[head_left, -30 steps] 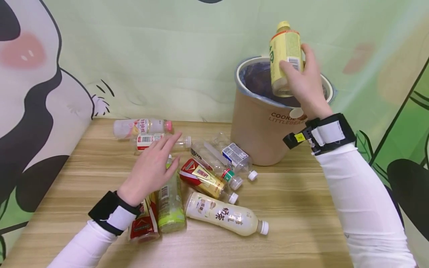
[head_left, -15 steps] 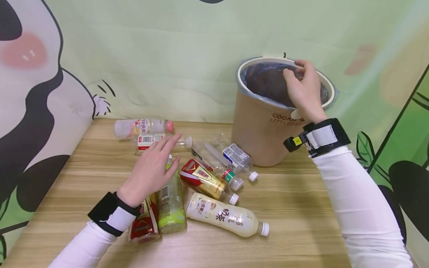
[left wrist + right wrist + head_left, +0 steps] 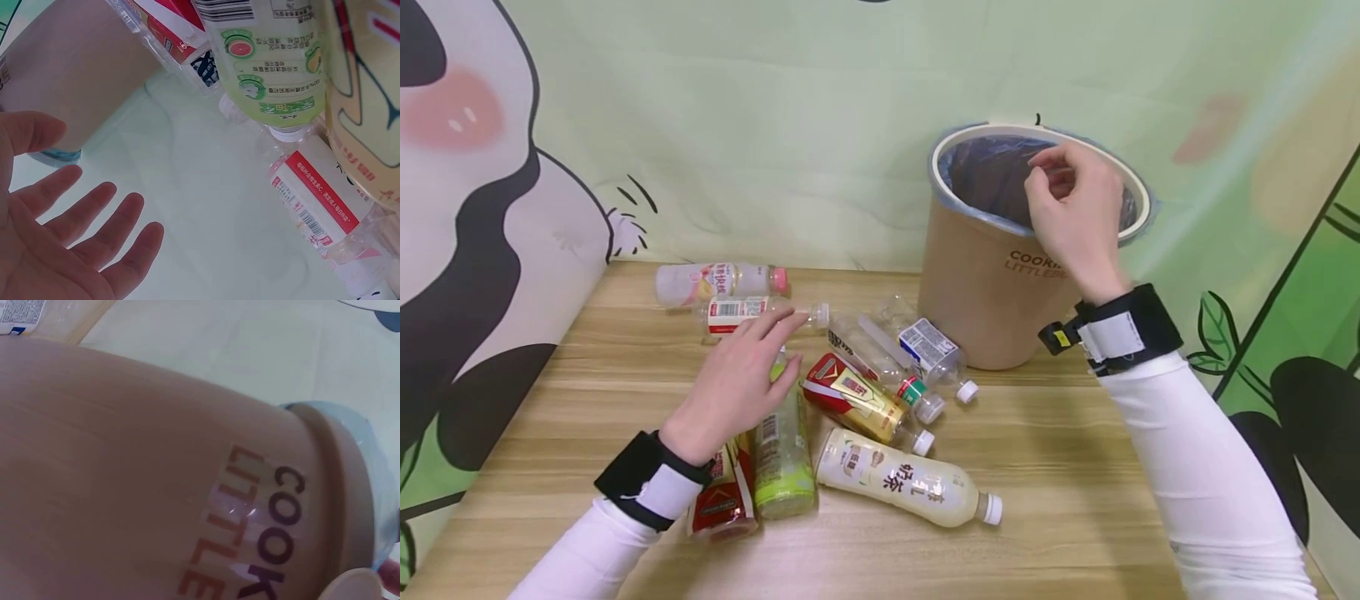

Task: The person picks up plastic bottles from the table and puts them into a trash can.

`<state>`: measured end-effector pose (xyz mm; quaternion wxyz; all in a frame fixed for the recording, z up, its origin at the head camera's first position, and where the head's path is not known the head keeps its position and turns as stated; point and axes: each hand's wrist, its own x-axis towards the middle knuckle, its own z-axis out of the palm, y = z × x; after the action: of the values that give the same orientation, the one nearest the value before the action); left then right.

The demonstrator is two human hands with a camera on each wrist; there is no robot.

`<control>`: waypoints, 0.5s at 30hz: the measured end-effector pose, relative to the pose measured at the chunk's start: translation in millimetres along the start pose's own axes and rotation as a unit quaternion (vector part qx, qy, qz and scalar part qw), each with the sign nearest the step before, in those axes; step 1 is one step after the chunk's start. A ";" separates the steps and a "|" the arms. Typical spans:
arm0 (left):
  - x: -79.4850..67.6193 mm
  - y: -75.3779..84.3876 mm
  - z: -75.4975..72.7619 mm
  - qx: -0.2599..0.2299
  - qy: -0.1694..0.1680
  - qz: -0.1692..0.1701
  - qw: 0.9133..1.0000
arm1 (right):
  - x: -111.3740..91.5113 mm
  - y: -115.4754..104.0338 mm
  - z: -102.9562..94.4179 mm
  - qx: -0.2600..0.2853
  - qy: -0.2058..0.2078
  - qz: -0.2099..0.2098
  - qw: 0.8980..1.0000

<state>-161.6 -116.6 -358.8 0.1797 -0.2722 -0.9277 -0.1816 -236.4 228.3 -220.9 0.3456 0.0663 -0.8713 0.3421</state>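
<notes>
My right hand (image 3: 1078,208) is over the near rim of a tan trash bin (image 3: 977,283) lined with a blue bag. Its fingers are loosely bent and hold nothing. Only a bit of a fingertip (image 3: 391,575) shows in the right wrist view, beside the bin's rim. Over the bottles on the left hovers my left hand (image 3: 733,379), fingers spread, palm bare in the left wrist view. Beneath it lies a green-labelled bottle (image 3: 784,467), beside a red-labelled bottle (image 3: 722,504) partly hidden by the wrist. A red-and-gold bottle (image 3: 853,396) and a cream milk-tea bottle (image 3: 902,479) lie to its right.
A pink-capped bottle (image 3: 715,285) and a bottle with a red-and-white label (image 3: 730,315) lie at the back left. Clear bottles, one with a blue-and-white label (image 3: 927,343), lie against the bin's foot. A printed panda cloth (image 3: 775,150) hangs behind the wooden table (image 3: 1060,500).
My right hand has let go of the yellow-labelled bottle, now out of sight, over the bin. It has dropped a little and its fingers have bent inward. The left hand has barely moved.
</notes>
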 end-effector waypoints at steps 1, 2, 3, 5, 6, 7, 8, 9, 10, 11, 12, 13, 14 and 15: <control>-0.2 0.0 -0.2 0.000 -0.003 0.000 1.000 | -2.2 -0.9 -0.1 0.005 0.009 -0.010 1.000; -0.5 0.1 -0.5 0.001 -0.005 0.000 1.000 | -4.6 -1.9 -0.2 0.011 0.019 -0.020 1.000; -0.7 0.0 -0.8 0.002 -0.007 0.000 1.000 | -7.0 -3.2 -0.2 0.015 0.028 -0.029 0.999; -1.3 0.3 -1.6 0.002 -0.009 0.000 1.000 | -12.6 -6.0 -0.1 0.025 0.040 -0.050 0.998; -1.6 0.4 -1.7 0.002 -0.010 0.001 1.000 | -15.8 -7.8 -0.1 0.031 0.042 -0.061 0.997; -1.9 0.5 -1.8 0.002 -0.012 0.001 1.000 | -19.4 -9.9 -0.1 0.037 0.043 -0.073 0.996; -2.1 0.6 -1.8 0.002 -0.013 0.001 1.000 | -23.1 -12.5 0.1 0.043 0.042 -0.082 0.995; -2.3 0.7 -1.8 0.002 -0.015 0.002 1.000 | -27.2 -15.7 0.2 0.051 0.041 -0.092 0.994; -2.8 0.7 -1.6 0.003 -0.018 0.003 1.000 | -31.7 -19.4 0.1 0.059 0.040 -0.102 0.992; -3.1 0.8 -1.3 0.006 -0.023 0.006 1.000 | -36.3 -23.0 -0.2 0.065 0.040 -0.116 0.990; -3.4 1.0 -0.6 0.007 -0.029 0.010 0.999 | -41.3 -26.8 -0.4 0.073 0.043 -0.126 0.988; -3.9 1.2 0.2 0.008 -0.036 0.014 0.999 | -46.1 -30.3 -0.6 0.079 0.046 -0.135 0.987; -4.3 1.4 1.3 0.008 -0.043 0.019 0.999 | -50.7 -32.7 -0.2 0.085 0.049 -0.145 0.984; -5.0 1.8 2.3 0.007 -0.051 0.024 0.998 | -55.2 -33.8 0.7 0.089 0.050 -0.156 0.983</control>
<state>-157.1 -116.4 -362.6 0.1387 -0.3022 -0.9300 -0.1569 -183.3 195.6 -238.4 0.4304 0.2144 -0.7981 0.3630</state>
